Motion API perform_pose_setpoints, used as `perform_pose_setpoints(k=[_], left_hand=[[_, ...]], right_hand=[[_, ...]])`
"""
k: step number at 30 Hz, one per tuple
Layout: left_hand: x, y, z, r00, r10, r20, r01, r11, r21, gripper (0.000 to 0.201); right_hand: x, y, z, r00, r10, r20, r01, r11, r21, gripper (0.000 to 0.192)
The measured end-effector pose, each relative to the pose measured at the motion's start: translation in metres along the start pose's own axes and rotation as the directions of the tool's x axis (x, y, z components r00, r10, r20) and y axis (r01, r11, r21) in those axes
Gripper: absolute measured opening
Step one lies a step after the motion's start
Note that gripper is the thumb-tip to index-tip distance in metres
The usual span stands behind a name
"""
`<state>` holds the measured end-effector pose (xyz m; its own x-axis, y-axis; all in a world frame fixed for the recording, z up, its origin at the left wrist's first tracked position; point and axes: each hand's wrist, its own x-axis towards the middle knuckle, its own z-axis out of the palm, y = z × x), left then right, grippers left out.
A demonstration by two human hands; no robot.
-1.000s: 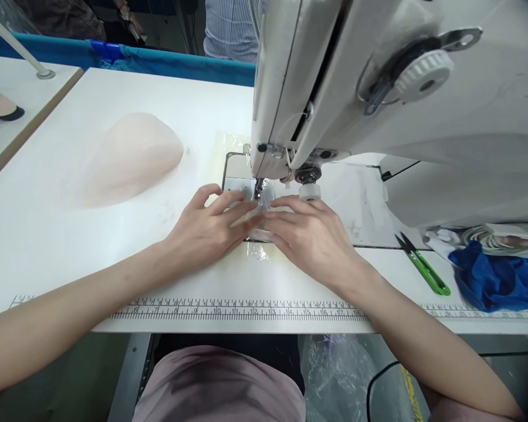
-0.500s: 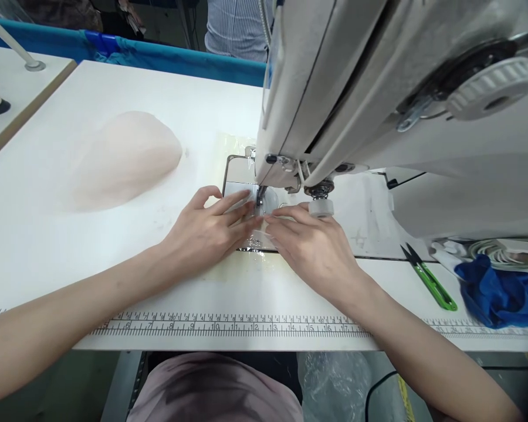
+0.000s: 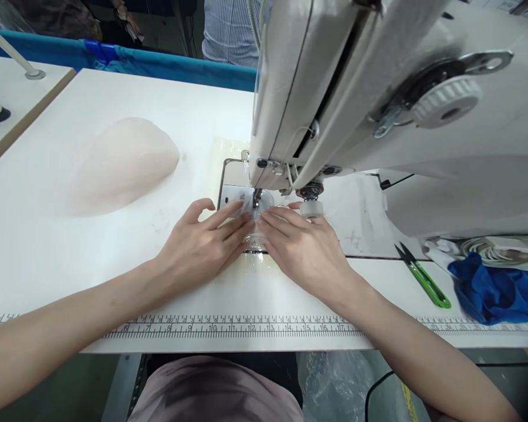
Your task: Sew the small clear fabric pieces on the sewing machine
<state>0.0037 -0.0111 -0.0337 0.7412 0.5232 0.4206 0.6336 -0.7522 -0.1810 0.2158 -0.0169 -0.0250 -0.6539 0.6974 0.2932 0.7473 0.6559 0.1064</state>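
A white sewing machine [image 3: 286,88] stands over the table, its presser foot [image 3: 256,198] down near the metal needle plate [image 3: 234,192]. My left hand [image 3: 205,240] lies flat just left of the foot, fingers stretched towards it. From the right, my right hand [image 3: 305,246] reaches in with its fingers extended flat, their tips close to the left fingertips. Under the fingertips is a thin, see-through piece of material [image 3: 247,206], mostly hidden by the hands. Further left on the table rests a sheer beige fabric piece [image 3: 129,161], apart from both hands.
Green thread snips [image 3: 425,278] lie on the right, beside a crumpled blue cloth [image 3: 495,290]. A printed ruler [image 3: 229,327] runs along the table's front edge. A blue fabric trough [image 3: 167,61] borders the back, with a person in a striped top [image 3: 231,32] beyond it.
The view has shifted slightly. My right fingertips have moved a little closer to the presser foot, and the gap between my two hands has narrowed. The beige piece lies as before.
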Motion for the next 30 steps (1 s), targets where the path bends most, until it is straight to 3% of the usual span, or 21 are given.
perform_pose_setpoints(k=[20,30], left_hand=[[0.006,-0.010,0.007,0.999,-0.027,-0.042,0.024,0.997,-0.068,0.025],[0.008,-0.013,0.011,0.998,-0.056,0.003,0.056,0.995,-0.080,0.026]], right_hand=[[0.003,0.005,0.001,0.999,0.001,0.034,0.002,0.996,-0.089,0.028],[0.005,0.008,0.003,0.998,0.026,0.061,-0.021,0.997,-0.080,0.033]])
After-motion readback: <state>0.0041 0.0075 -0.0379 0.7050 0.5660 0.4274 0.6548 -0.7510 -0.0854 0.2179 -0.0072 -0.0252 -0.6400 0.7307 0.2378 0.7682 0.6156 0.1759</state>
